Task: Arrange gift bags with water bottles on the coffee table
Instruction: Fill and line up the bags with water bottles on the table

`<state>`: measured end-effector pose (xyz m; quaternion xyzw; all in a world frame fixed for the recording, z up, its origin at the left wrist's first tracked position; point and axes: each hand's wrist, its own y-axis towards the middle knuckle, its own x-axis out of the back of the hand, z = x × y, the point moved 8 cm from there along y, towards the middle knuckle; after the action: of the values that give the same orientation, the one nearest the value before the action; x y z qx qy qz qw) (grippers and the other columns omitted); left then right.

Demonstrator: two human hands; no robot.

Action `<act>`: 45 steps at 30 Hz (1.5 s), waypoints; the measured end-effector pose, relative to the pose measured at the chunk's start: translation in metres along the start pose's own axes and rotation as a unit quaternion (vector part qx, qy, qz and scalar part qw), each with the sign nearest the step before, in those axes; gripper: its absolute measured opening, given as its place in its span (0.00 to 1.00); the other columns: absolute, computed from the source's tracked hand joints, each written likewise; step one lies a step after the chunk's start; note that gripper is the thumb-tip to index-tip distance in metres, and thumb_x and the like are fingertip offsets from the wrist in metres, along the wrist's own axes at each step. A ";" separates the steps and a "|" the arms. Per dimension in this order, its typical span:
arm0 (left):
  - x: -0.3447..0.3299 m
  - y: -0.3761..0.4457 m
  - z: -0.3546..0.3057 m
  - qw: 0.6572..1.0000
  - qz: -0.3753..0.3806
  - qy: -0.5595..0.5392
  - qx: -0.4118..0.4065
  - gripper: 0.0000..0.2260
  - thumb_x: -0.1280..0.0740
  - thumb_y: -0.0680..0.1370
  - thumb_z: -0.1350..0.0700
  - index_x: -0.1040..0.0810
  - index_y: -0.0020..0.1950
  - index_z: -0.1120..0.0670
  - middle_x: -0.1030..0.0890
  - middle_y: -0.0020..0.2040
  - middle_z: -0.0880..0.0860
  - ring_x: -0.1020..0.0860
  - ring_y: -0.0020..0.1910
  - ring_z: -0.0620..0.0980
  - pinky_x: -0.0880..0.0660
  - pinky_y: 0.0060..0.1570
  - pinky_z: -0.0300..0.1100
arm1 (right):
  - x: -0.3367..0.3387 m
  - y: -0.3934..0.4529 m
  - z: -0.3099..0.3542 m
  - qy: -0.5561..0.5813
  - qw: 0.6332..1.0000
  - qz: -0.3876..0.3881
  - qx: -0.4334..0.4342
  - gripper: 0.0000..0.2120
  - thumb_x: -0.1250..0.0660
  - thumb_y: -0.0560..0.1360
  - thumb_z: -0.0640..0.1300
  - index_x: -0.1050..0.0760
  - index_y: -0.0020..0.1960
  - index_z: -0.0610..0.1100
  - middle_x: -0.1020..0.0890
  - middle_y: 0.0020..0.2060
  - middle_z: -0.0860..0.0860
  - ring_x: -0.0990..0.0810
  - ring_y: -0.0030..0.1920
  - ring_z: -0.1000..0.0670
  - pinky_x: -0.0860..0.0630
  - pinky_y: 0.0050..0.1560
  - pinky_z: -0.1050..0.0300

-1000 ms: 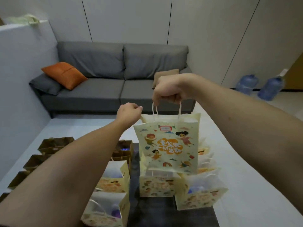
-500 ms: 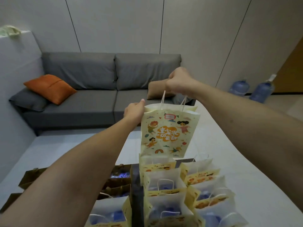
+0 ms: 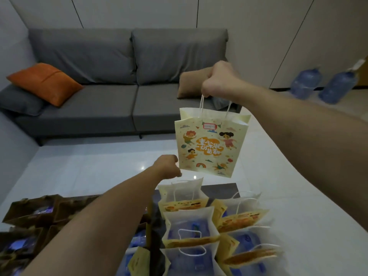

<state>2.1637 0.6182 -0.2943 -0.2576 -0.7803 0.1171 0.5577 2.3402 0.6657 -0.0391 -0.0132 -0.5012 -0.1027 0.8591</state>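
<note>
A cream gift bag [image 3: 211,144] with cartoon children printed on it hangs in the air from its white cord handles, which my right hand [image 3: 219,80] grips in a fist. My left hand [image 3: 167,169] is closed at the bag's lower left corner and appears to pinch it. Below, several matching cream bags [image 3: 189,222] stand open in rows on the dark coffee table [image 3: 219,191], with blue-labelled water bottles [image 3: 194,229] showing inside some. The hanging bag's inside is hidden.
Several brown gift bags [image 3: 33,212] stand to the left of the cream rows. A grey sofa [image 3: 111,76] with an orange cushion [image 3: 43,83] is behind the table. Two big blue water jugs [image 3: 322,84] stand at the right wall. The floor is pale tile.
My right hand has lifted the bag higher and to the right. My left hand has dropped from the bag's top edge to its lower left corner. The view has tilted down a little.
</note>
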 end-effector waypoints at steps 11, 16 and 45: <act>-0.096 0.041 -0.011 0.979 0.077 0.189 -0.020 0.32 0.27 0.75 0.48 0.36 0.75 0.52 0.29 0.72 0.55 0.32 0.70 0.56 0.31 0.68 0.55 | -0.062 0.010 -0.111 -0.010 0.997 0.060 -0.039 0.08 0.30 0.69 0.38 0.24 0.33 0.41 0.25 0.32 0.47 0.25 0.35 0.46 0.30 0.33 0.53; -0.105 0.042 -0.010 0.993 0.036 0.115 -0.008 0.13 0.34 0.80 0.55 0.22 0.63 0.55 0.21 0.59 0.56 0.24 0.50 0.51 0.26 0.51 0.43 | -0.110 -0.001 -0.169 -0.039 0.993 0.092 -0.063 0.05 0.30 0.71 0.38 0.20 0.37 0.43 0.19 0.38 0.46 0.22 0.41 0.46 0.24 0.38 0.55; 0.063 0.027 0.010 0.955 -0.293 -0.030 0.038 0.12 0.37 0.79 0.58 0.16 0.58 0.54 0.15 0.49 0.52 0.21 0.44 0.52 0.19 0.47 0.47 | -0.247 -0.075 -0.179 -0.086 0.964 0.246 -0.044 0.01 0.30 0.72 0.40 0.20 0.44 0.44 0.19 0.40 0.48 0.20 0.40 0.48 0.19 0.42 0.53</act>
<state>2.1466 0.6749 -0.2594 0.0074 -0.8328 -0.0143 0.5534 2.3616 0.6103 -0.3470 -0.1828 -0.5493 0.0915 0.8102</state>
